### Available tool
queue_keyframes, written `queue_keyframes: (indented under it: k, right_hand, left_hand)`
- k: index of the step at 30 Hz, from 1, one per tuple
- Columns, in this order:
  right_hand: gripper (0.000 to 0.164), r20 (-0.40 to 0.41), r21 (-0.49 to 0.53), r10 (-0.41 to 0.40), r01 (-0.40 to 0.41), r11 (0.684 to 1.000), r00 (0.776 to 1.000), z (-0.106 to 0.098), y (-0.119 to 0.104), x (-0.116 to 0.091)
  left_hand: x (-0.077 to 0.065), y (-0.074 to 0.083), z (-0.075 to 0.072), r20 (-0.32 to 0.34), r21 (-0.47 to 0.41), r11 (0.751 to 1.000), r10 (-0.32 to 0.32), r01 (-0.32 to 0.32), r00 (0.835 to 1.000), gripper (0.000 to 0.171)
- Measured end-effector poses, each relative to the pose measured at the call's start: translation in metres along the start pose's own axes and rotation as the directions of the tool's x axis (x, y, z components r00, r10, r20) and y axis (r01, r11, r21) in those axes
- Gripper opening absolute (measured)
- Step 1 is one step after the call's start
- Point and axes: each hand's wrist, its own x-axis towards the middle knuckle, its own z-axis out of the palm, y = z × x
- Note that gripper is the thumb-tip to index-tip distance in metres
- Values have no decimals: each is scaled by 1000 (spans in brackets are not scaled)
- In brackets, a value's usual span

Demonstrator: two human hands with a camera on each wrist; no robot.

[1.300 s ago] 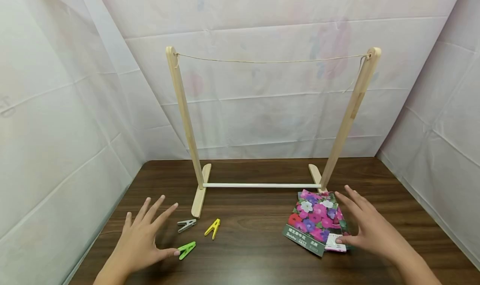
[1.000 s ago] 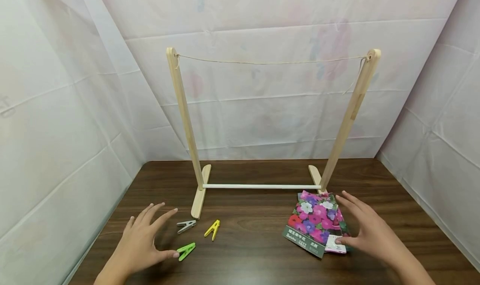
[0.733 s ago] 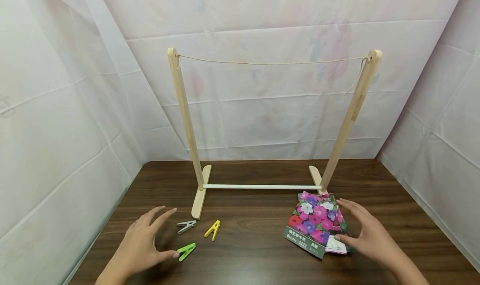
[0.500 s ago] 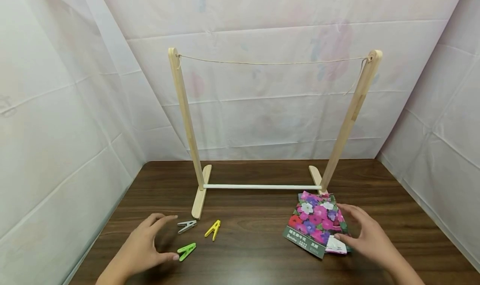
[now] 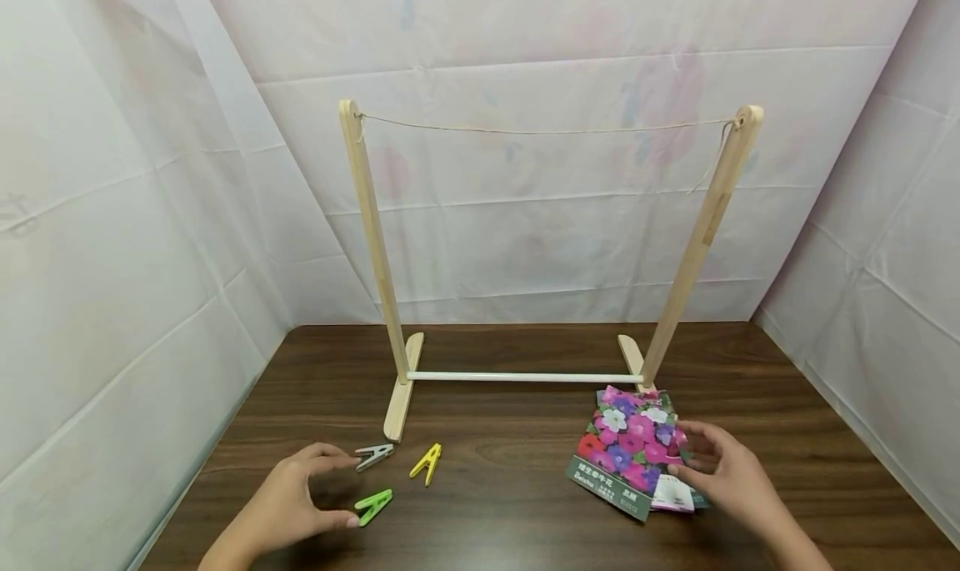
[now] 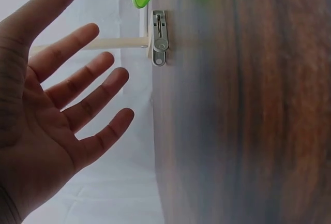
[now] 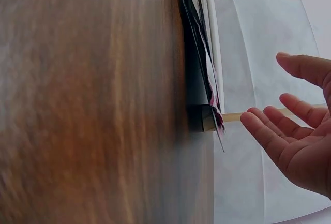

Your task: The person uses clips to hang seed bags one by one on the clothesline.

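Observation:
My left hand [image 5: 288,500] hovers left of a green clothespin [image 5: 382,500] and a grey clothespin [image 5: 385,452], thumb tip right by the green one. In the left wrist view the fingers are spread and relaxed, apart from both pins. A yellow clothespin [image 5: 432,455] lies farther right. My right hand [image 5: 731,475] is at the right edge of overlapping flower seed packets [image 5: 630,446], its thumb overlapping them in the head view. The right wrist view shows loosely bent fingers apart from the packets [image 7: 199,48], which stand slightly raised off the table.
Behind stands a wooden frame [image 5: 375,246] with two posts on flat feet, a string [image 5: 525,132] tied between their tops and a white rod [image 5: 525,377] low down. The dark wooden table [image 5: 495,438] is backed by pale cloth [image 5: 525,246] on three sides.
Both hands have come lower, and their spread fingers have drawn in: the left beside the clothespins, the right beside the seed packets. Clothespins and packets stay in place.

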Motion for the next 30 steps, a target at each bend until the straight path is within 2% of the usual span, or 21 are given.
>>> queue_keyframes:
  k: [4, 11, 17, 24, 30]
  right_hand:
    - [58, 7, 13, 42, -42, 999, 999, 1, 3, 1]
    - [63, 30, -46, 116, -115, 992, 993, 5, 7, 4]
    - [61, 26, -80, 127, -125, 989, 992, 9, 11, 10]
    - [62, 72, -70, 80, -75, 995, 994, 14, 16, 19]
    - [67, 108, -109, 53, -41, 993, 993, 17, 19, 28]
  left_hand:
    - [0, -2, 3, 15, -30, 999, -21, 21, 1000, 55]
    - [0, -7, 8, 72, -84, 994, -69, 75, 995, 49]
    - [2, -10, 11, 129, -167, 983, -56, 77, 990, 47]
    - [7, -14, 14, 192, -236, 969, -29, 75, 981, 50]
    - [10, -16, 16, 229, -263, 961, -26, 88, 973, 49]
